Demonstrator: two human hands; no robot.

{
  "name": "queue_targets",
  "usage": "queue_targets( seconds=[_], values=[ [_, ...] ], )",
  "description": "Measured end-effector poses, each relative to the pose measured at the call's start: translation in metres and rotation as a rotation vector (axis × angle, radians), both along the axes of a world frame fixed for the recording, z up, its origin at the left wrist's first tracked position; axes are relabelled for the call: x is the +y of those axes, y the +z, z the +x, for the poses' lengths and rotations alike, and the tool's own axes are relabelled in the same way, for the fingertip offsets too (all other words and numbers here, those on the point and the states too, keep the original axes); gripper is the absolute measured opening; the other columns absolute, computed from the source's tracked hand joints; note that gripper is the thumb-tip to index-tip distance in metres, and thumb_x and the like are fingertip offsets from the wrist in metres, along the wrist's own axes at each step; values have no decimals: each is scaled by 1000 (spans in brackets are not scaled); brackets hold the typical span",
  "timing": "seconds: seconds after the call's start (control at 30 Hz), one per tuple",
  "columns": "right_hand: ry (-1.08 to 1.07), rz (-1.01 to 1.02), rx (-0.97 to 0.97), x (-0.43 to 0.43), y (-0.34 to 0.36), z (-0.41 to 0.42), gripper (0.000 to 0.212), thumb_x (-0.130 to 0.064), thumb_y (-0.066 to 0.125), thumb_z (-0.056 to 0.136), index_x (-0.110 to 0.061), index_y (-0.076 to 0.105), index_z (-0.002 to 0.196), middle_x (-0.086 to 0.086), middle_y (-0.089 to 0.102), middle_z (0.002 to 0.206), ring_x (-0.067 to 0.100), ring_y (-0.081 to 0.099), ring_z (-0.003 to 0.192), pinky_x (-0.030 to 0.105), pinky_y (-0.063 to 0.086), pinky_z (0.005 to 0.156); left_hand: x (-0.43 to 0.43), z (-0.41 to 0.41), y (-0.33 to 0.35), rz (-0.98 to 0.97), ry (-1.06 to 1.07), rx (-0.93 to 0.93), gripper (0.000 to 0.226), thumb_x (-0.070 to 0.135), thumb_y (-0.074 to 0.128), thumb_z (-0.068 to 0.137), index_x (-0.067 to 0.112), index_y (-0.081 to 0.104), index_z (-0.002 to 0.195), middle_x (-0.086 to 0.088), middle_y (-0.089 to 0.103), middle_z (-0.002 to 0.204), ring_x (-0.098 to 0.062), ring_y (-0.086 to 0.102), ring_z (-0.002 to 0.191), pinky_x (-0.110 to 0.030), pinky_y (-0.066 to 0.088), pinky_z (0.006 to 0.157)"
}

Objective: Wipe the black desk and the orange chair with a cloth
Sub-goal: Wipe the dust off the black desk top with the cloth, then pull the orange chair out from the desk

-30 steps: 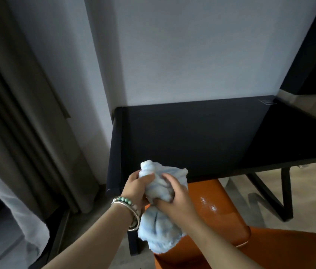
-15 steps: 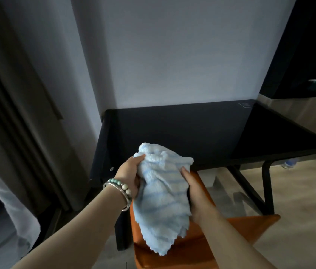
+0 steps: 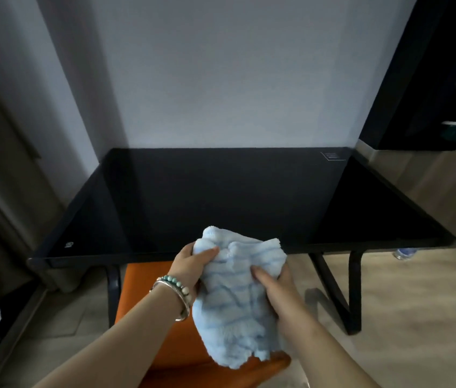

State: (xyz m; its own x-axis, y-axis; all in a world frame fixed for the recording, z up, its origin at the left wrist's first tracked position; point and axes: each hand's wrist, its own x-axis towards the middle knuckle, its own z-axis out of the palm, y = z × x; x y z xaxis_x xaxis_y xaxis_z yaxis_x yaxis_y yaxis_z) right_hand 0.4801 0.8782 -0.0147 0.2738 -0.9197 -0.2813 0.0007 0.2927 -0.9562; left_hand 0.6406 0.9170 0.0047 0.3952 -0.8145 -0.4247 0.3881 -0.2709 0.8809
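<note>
Head camera: the left hand (image 3: 193,264) grips the top of a pale blue striped cloth (image 3: 238,301), thumb curled over it, and the right hand (image 3: 276,287) pinches its right side. The cloth hangs bunched above the orange chair (image 3: 137,292), at the near edge of the black desk (image 3: 221,197). The desk's glossy top runs back to the white wall (image 3: 221,79). Wood floor (image 3: 417,317) opens to the right.

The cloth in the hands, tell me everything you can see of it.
The cloth is pale blue with thin darker stripes, soft and fluffy like a towel. It is crumpled, its top bunched and its lower part hanging loose. The left hand grips its upper left, the right hand its right side. It is held up at the near edge of the desk, over the chair.
</note>
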Motion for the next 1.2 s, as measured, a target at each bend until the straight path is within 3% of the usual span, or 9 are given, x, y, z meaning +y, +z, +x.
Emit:
queue_targets(
  seconds=[0.13,0.27,0.37,0.53,0.63,0.73,0.87,1.0,1.2],
  values=[
    [-40,-171,173,-30,-8,17,71,-37,77,72,-33,35,129,-6,53,121,5,56,99,20,47,76,-19,-2,-1,-17,131,64,23,19,65,86,11,62,108,-14,69,103,-28,67,95,-41,56,80],
    [151,-336,376,-58,-16,35,106,-55,78,61,-36,15,144,-5,22,151,12,37,131,28,43,97,-41,14,-4,-60,180,106,19,17,62,88,10,63,105,-14,70,99,-27,68,91,-40,56,74],
    [300,-522,509,-76,-8,51,110,-59,75,62,-43,2,144,-14,-4,154,11,20,138,28,37,103,-59,27,-10,-93,191,155,17,18,58,90,9,62,104,-14,69,96,-24,69,85,-34,55,66],
    [530,-645,550,-111,-7,79,91,-45,70,73,-47,11,142,-11,15,150,9,38,126,24,44,93,-91,40,-9,-138,166,279,18,14,53,92,11,62,107,-12,71,97,-24,70,90,-35,56,70],
    [489,-770,566,-158,-10,89,66,-39,62,80,-48,25,134,-13,33,141,9,47,116,27,49,86,-111,51,-9,-186,186,280,18,15,49,94,14,60,108,-9,68,99,-24,67,89,-36,54,72],
    [440,-797,749,-231,-11,98,51,-37,49,86,-47,28,131,-11,37,139,21,52,110,39,49,87,-132,56,-22,-15,310,37,25,15,51,94,20,55,119,-3,63,114,-20,61,102,-36,51,85],
    [585,-780,1152,-294,-36,107,55,-44,45,89,-42,24,140,-9,11,155,29,30,132,48,31,103,-146,58,-60,400,313,-787,39,23,52,94,24,48,133,1,51,134,-16,46,125,-28,40,100],
    [777,-964,1213,-312,-77,99,71,-55,34,92,-39,-7,148,-1,-16,157,36,1,143,53,21,110,-160,36,-90,677,175,-969,53,33,48,94,29,30,144,2,22,154,-19,3,146,-40,12,119],
    [889,-953,1170,-358,-71,146,62,-47,32,95,-46,-3,146,-5,-17,157,35,-4,143,53,15,112,-159,12,-99,925,-30,-1105,56,44,36,97,38,11,147,6,-1,158,-19,-10,145,-47,-1,116]
  ],
)
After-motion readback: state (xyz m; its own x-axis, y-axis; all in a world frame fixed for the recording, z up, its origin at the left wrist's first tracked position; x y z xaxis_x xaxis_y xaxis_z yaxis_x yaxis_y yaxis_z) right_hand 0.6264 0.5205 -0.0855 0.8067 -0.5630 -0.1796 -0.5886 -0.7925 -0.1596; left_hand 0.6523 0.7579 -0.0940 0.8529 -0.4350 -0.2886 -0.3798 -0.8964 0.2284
